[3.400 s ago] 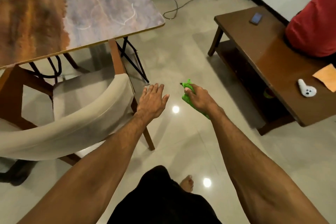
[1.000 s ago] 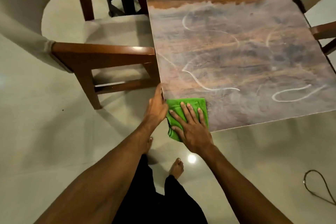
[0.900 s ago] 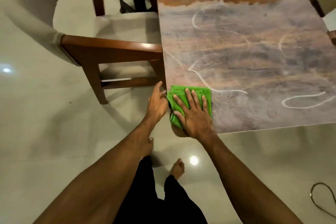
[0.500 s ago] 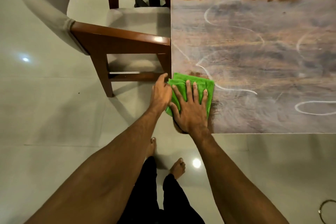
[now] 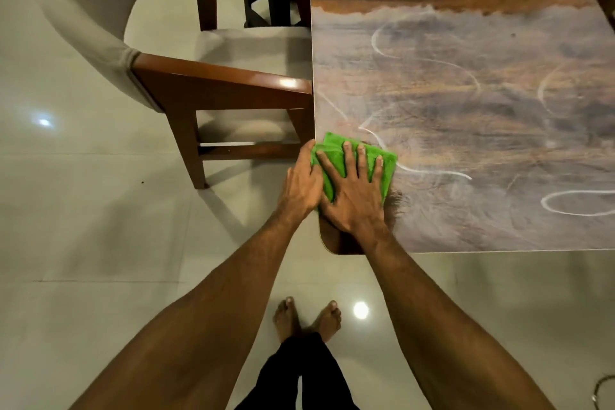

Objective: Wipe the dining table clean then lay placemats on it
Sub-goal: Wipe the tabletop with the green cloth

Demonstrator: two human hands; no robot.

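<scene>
A folded green cloth (image 5: 386,173) lies flat on the near left corner of the wooden dining table (image 5: 482,110). My right hand (image 5: 352,196) presses down on the cloth with fingers spread. My left hand (image 5: 301,183) rests against the table's left edge, touching the cloth's side. Most of the tabletop carries a dusty grey film with white curved streaks; the far strip and a small patch at the near corner show bare dark wood. No placemats are in view.
A wooden chair (image 5: 216,90) with a pale cushioned seat and back stands tight against the table's left side. My bare feet (image 5: 306,316) stand on the glossy tiled floor. A cable loop (image 5: 604,393) lies at the bottom right corner.
Since the earliest frame I have come to the table and laid the cloth on its corner. Over the last second the cloth and both hands slid away from me, baring dark wood at the corner.
</scene>
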